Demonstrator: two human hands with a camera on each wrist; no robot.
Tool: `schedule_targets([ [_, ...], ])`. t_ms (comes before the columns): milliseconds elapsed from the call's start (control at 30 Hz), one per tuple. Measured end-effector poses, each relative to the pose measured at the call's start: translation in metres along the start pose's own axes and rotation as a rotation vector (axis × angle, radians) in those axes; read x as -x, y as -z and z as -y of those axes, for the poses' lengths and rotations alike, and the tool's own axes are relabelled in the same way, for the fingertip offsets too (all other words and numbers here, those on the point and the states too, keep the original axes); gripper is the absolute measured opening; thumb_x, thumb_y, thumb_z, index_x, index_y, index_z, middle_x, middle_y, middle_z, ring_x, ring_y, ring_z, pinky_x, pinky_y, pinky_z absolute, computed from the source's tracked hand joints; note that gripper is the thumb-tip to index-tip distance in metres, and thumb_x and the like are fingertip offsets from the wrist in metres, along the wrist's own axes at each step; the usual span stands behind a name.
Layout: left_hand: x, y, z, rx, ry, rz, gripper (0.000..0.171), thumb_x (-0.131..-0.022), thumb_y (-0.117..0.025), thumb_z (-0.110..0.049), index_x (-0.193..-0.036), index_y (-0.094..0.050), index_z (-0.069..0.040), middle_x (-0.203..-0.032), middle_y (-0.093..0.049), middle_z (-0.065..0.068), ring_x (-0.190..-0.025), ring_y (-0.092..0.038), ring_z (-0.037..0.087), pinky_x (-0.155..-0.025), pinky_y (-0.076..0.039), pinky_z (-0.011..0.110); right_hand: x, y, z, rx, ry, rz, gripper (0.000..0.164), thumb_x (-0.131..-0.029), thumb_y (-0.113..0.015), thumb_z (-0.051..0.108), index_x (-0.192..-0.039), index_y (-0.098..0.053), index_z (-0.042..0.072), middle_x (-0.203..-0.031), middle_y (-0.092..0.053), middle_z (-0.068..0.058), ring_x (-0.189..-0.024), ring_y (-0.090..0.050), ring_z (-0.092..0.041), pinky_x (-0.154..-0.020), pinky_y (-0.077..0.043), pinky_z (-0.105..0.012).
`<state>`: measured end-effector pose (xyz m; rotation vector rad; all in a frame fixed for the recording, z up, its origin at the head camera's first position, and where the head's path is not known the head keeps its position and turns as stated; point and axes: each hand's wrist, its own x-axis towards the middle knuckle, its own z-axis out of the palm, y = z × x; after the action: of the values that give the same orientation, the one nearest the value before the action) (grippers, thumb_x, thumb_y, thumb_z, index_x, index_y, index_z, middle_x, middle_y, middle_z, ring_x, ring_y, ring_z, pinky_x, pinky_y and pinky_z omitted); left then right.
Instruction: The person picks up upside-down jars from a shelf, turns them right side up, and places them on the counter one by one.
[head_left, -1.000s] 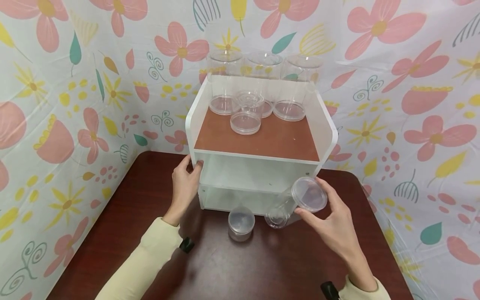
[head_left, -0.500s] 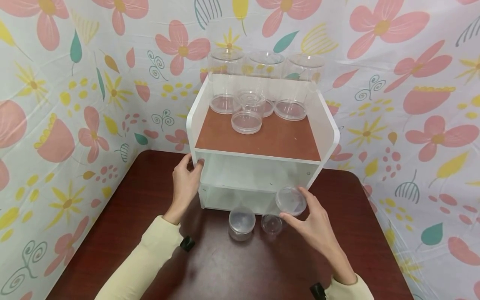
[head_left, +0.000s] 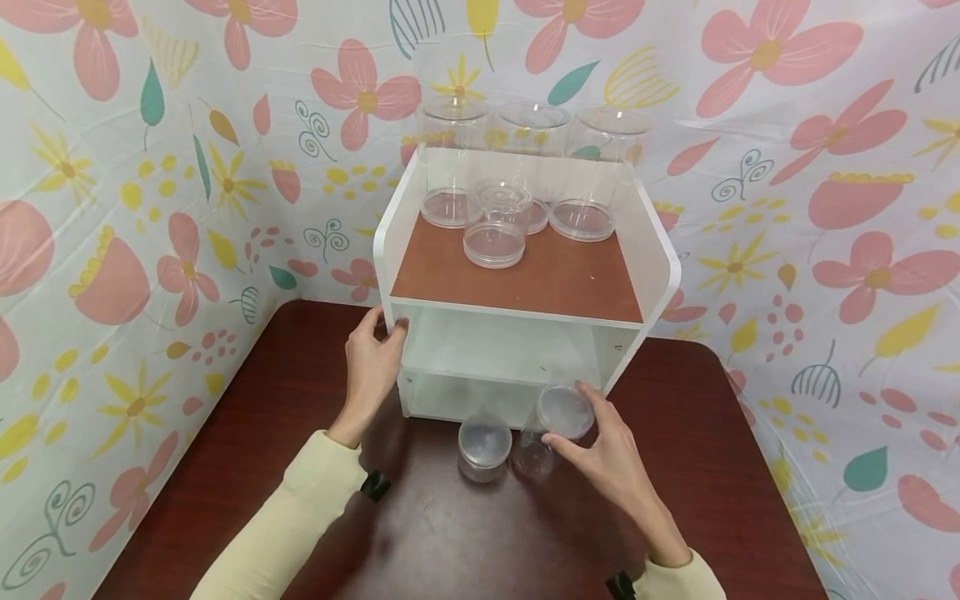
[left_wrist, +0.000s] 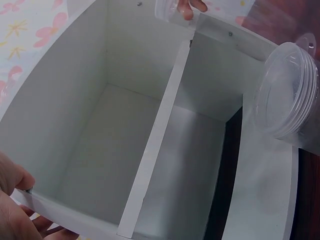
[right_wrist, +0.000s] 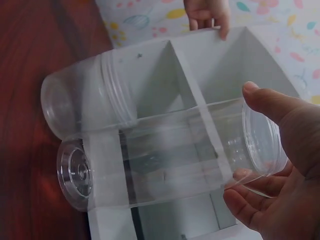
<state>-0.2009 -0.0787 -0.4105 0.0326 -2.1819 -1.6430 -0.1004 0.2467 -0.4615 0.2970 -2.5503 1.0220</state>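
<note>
My left hand (head_left: pixel 372 367) pinches the left side panel of a small white shelf unit (head_left: pixel 652 250), thumb inside and fingers outside. My right hand (head_left: pixel 611 462) grips a tall clear plastic jar (right_wrist: pixel 160 155) around its lidded top, with thumb and fingers on opposite sides. That jar stands slightly tilted in front of the shelf; whether its base touches the table cannot be told. Just left of it, on the table, is a shorter clear jar (head_left: pixel 483 450) with a frosted lid. The two jars are side by side, very close together, in the right wrist view.
On the shelf's brown top board (head_left: pixel 450 279) stand three tall clear jars (head_left: pixel 582 221) in a row, with a shorter clear jar (head_left: pixel 494 242) before them. Two white compartments open to the front below. The dark table (head_left: pixel 420 533) meets a flowered cloth backdrop (head_left: pixel 750 167).
My right hand has moved left and slightly toward me with the tall jar, bringing it beside the short jar and more upright. The left hand stays on the shelf panel.
</note>
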Motion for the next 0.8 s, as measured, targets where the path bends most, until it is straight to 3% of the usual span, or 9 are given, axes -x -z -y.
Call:
schedule_targets([
  [267,0.001,0.0,-0.001,0.007,0.007,-0.002,0.034,-0.099,-0.066,-0.018,-0.129,-0.068,-0.002,-0.114,-0.073,0.014,-0.097,-0.07,0.029,-0.081,-0.054,0.045,0.002,-0.008,-0.003,-0.02,-0.013,0.029,0.087,-0.076,-0.094,0.025,-0.147,-0.049,-0.001,-0.144,-0.055,-0.023,-0.127,-0.056,-0.039,-0.095,-0.048,-0.055],
  [500,0.0,0.0,0.0,0.014,0.007,0.0,0.032,-0.099,-0.066,-0.019,-0.127,-0.069,-0.005,-0.114,-0.073,0.013,-0.097,-0.07,0.028,-0.081,-0.055,0.045,0.003,-0.014,-0.006,-0.024,-0.02,0.036,0.089,-0.076,-0.094,0.025,-0.147,-0.048,-0.002,-0.144,-0.055,-0.024,-0.127,-0.056,-0.039,-0.097,-0.047,-0.055],
  [800,0.0,0.001,0.002,0.005,-0.006,0.006,0.032,-0.1,-0.065,-0.022,-0.128,-0.069,-0.007,-0.109,-0.073,0.011,-0.086,-0.068,0.025,-0.072,-0.051,0.04,0.004,-0.02,-0.005,-0.024,-0.012,0.055,0.091,-0.075,-0.094,0.023,-0.149,-0.046,-0.002,-0.144,-0.053,-0.026,-0.124,-0.056,-0.041,-0.094,-0.049,-0.057],
])
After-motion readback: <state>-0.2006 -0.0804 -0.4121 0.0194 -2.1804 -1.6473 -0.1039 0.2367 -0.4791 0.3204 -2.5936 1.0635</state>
